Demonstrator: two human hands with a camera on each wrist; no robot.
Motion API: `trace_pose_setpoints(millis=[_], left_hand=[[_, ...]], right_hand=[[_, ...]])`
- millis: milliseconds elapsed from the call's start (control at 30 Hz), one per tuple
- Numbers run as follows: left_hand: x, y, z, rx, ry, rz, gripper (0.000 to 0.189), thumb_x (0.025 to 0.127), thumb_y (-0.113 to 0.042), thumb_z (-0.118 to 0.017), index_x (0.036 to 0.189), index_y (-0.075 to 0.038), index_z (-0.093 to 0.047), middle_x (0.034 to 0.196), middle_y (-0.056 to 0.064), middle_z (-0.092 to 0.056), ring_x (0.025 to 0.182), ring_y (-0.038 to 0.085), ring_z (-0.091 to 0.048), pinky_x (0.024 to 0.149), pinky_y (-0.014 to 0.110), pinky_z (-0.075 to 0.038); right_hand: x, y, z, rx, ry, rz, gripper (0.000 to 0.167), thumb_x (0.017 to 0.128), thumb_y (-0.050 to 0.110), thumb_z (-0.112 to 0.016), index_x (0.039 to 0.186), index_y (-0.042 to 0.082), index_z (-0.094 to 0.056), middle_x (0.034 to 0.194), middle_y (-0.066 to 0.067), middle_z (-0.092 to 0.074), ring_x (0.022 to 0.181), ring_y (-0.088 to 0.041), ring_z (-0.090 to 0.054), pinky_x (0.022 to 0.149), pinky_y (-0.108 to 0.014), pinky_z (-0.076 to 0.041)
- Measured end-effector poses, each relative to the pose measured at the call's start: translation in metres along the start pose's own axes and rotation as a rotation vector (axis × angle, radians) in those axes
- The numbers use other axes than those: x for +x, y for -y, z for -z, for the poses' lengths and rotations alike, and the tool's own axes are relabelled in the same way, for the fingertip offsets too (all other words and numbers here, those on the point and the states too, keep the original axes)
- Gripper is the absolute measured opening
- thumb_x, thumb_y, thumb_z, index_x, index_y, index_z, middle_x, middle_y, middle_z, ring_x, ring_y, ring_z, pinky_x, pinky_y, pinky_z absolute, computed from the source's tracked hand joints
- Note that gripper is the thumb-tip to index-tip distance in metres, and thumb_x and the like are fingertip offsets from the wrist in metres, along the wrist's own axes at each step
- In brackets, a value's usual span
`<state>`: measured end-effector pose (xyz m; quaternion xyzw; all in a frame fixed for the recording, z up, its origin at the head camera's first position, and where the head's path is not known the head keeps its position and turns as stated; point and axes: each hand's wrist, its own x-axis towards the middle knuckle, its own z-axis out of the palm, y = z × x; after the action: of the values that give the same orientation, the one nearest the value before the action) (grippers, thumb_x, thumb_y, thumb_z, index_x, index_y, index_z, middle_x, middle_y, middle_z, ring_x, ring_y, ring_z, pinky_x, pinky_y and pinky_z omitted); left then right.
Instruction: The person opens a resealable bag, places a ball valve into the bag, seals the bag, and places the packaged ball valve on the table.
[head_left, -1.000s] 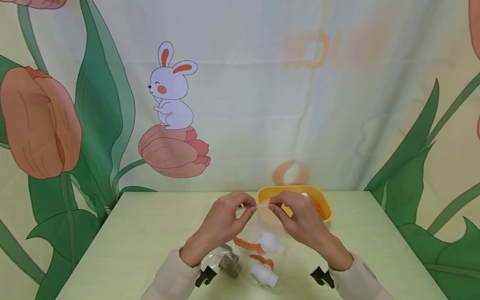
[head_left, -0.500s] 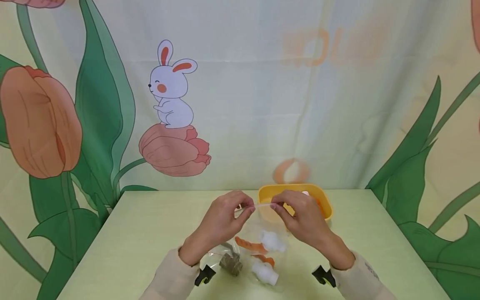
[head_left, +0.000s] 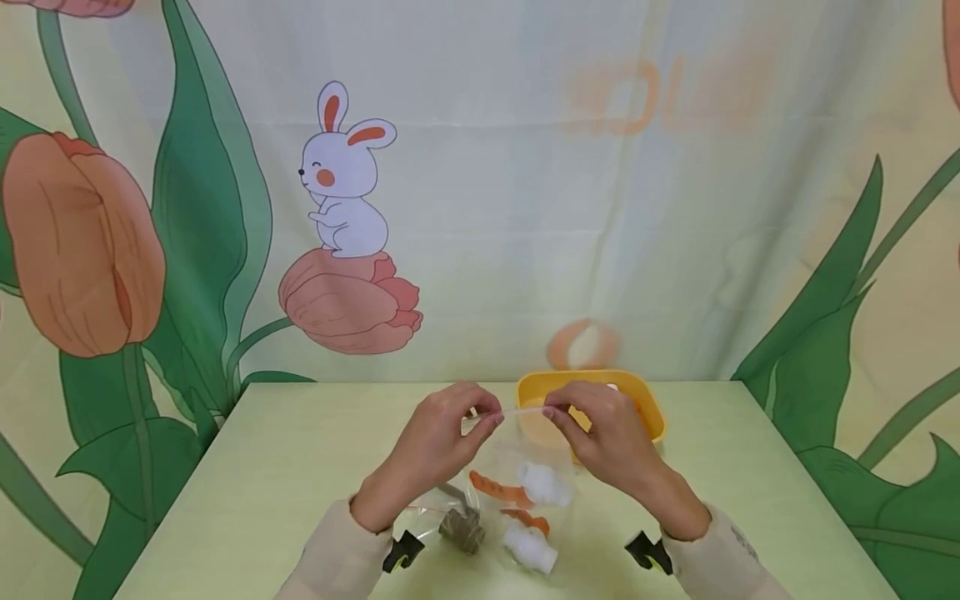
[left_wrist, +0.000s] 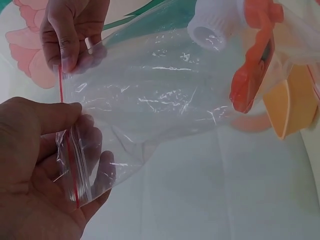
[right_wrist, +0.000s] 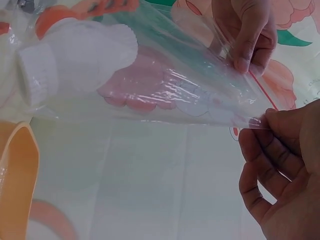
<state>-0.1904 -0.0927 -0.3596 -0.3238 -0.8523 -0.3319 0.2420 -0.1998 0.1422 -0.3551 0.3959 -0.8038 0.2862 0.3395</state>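
A clear zip-lock bag (left_wrist: 150,95) with a red line along its mouth hangs from both hands above the table. My left hand (head_left: 447,425) pinches the mouth strip between thumb and fingers. At the other end of the strip, my right hand (head_left: 600,429) pinches the bag's corner. Low in this bag lie a white plastic fitting (right_wrist: 85,57) with a ribbed end and an orange wavy-edged handle (left_wrist: 252,70). Nearer me in the head view lie another white fitting (head_left: 529,546) with an orange part, and a grey-brown piece (head_left: 461,532) in clear plastic.
Behind the right hand stands a yellow bin (head_left: 654,421) with white and orange pieces inside. A pale green table (head_left: 285,483) runs back to a hanging cloth (head_left: 480,208) printed with tulips and a rabbit. Black clips (head_left: 648,552) sit at both wrists.
The left hand has slid slightly left along the bag's mouth, so more of the strip shows between the hands. My right hand has stayed almost in place.
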Motion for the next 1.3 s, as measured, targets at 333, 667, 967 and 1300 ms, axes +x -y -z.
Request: trace_pose_setpoints(millis=[333, 667, 967, 1300], left_hand=[[-0.004, 0.005, 0.002, 0.009, 0.001, 0.001, 0.005, 0.089, -0.011, -0.072, 0.092, -0.015, -0.069, 0.086, -0.006, -0.067, 0.079, 0.009, -0.061, 0.07, 0.026, -0.052], [-0.005, 0.007, 0.003, 0.007, -0.032, -0.012, 0.005, 0.09, -0.01, -0.07, 0.089, -0.014, -0.069, 0.084, -0.004, -0.066, 0.076, 0.008, -0.058, 0.068, 0.024, -0.051], [-0.008, 0.011, 0.006, -0.009, -0.035, 0.011, 0.008, 0.088, -0.009, -0.072, 0.092, -0.015, -0.069, 0.085, -0.005, -0.066, 0.08, 0.007, -0.061, 0.07, 0.026, -0.053], [-0.011, 0.015, 0.004, -0.022, -0.034, -0.024, 0.004, 0.093, -0.011, -0.067, 0.092, -0.009, -0.069, 0.085, -0.002, -0.067, 0.081, 0.01, -0.061, 0.072, 0.028, -0.053]], right_hand=[[0.0, -0.001, 0.003, 0.011, -0.01, -0.016, 0.004, 0.085, 0.01, -0.074, 0.087, 0.01, -0.07, 0.082, 0.003, -0.071, 0.069, -0.01, -0.06, 0.065, -0.028, -0.054], [0.002, -0.001, 0.003, 0.012, -0.028, -0.012, 0.011, 0.08, 0.004, -0.077, 0.087, 0.01, -0.07, 0.081, 0.003, -0.071, 0.068, -0.009, -0.06, 0.065, -0.024, -0.053], [0.002, -0.003, 0.004, 0.009, -0.031, -0.015, 0.011, 0.081, 0.004, -0.077, 0.088, 0.009, -0.071, 0.082, 0.002, -0.071, 0.07, -0.01, -0.063, 0.066, -0.026, -0.055], [0.001, -0.004, 0.005, 0.018, -0.057, 0.0, 0.013, 0.08, 0.001, -0.077, 0.088, 0.01, -0.071, 0.082, 0.003, -0.071, 0.07, -0.01, -0.062, 0.065, -0.028, -0.054]])
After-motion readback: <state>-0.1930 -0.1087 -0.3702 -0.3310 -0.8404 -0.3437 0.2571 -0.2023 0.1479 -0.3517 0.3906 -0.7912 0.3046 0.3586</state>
